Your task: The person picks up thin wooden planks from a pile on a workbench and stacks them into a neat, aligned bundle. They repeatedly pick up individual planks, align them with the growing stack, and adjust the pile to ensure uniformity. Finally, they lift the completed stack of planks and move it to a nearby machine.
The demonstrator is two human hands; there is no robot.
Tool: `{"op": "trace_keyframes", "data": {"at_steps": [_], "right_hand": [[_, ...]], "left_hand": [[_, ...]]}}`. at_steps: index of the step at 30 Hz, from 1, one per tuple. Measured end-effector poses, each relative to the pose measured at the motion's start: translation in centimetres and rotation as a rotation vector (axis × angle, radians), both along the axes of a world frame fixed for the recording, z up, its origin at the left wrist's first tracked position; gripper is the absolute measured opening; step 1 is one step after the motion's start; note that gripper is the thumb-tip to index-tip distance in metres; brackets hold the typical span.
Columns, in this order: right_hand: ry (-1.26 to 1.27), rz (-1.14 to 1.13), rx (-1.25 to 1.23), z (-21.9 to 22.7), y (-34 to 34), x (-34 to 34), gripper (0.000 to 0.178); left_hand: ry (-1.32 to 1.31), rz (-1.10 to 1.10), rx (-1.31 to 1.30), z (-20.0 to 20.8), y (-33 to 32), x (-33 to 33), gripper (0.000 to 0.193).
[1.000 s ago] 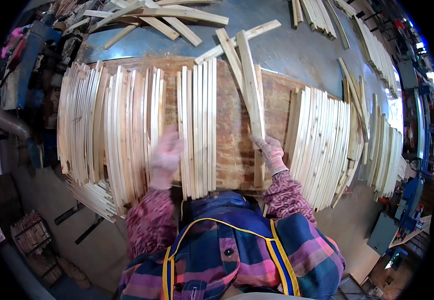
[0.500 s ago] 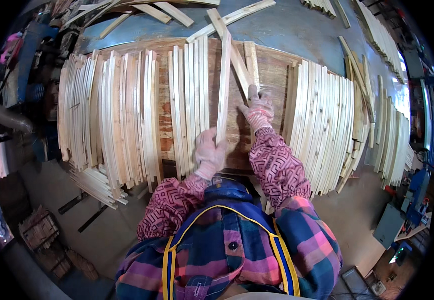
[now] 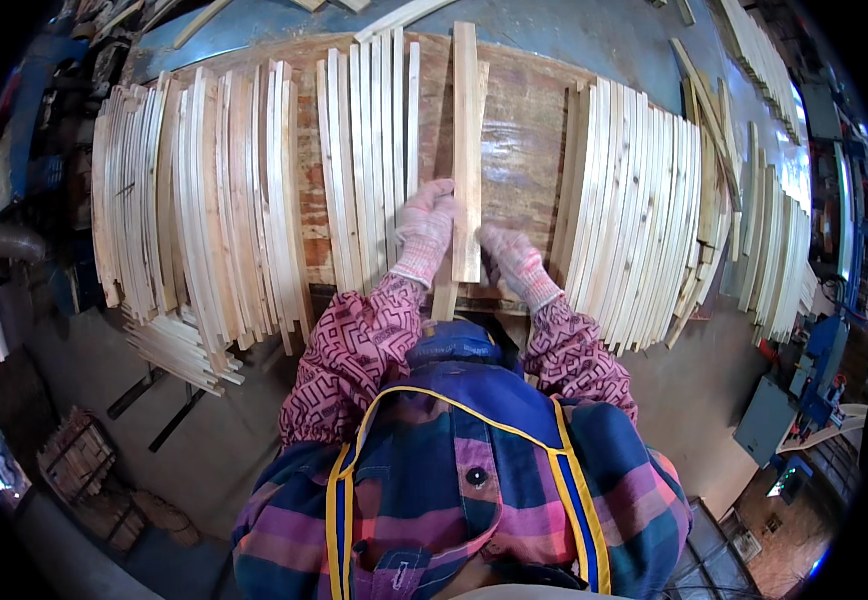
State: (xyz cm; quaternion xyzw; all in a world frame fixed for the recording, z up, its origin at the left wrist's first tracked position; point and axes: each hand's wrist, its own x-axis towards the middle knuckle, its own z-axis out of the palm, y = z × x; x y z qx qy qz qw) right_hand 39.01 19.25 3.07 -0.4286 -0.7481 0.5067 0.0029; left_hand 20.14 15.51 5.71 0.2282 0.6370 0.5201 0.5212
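In the upper centre of the frame, one long, flat, pale wooden strip (image 3: 466,120) points away from the person, nearly vertical in the picture. It runs from near the top edge down to between the two hands.

The left hand (image 3: 426,225), in a pale pink knitted glove, is at the left side of this strip. Its fingers are close together and lie against the strip's edge; whether they also close around it, I cannot tell. The right hand (image 3: 517,262), in a similar glove, is just beside the strip's right edge, near its lower end. This hand is blurred, so I cannot tell how wide its fingers are, nor whether they touch the wood.

Beneath the left hand, the lower end of another pale wooden strip (image 3: 445,301) is visible.

Under the hands lies a brown, worn wooden board (image 3: 524,150). On it, to the left of the hands, stands a small row of narrow whitish wooden strips (image 3: 362,165), side by side. Farther toward the left of the frame is a larger, tightly packed group of pale wooden strips (image 3: 239,200). In the right part of the frame there is another dense row of pale wooden strips (image 3: 634,220), whose ends are not quite even.

Beyond the board, at the top of the frame, a blue-grey metal surface (image 3: 284,30) is seen. Both forearms wear pink sleeves with a dark angular pattern (image 3: 349,345), above a blue apron with yellow edging (image 3: 494,392).
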Motion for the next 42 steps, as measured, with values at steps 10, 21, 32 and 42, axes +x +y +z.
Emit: {"op": "trace_keyframes", "data": {"at_steps": [10,21,32,42], "right_hand": [[-0.717,-0.263,0.017,1.1,3.8,-9.4,0.094],[-0.855,-0.276,0.029,2.9,3.6,-2.5,0.091],[0.46,-0.837,-0.756,0.9,2.6,1.6,0.037],[0.777,-0.84,-0.882,1.2,1.7,0.7,0.049]], "left_hand": [[0.895,-0.474,-0.43,-1.2,-2.5,2.2,0.066],[1.389,-0.653,-0.335,-11.4,-4.1,3.0,0.065],[1.632,-0.584,-0.393,-12.3,-3.7,3.6,0.071],[0.691,-0.437,-0.832,-0.2,5.9,1.3,0.106]]}}
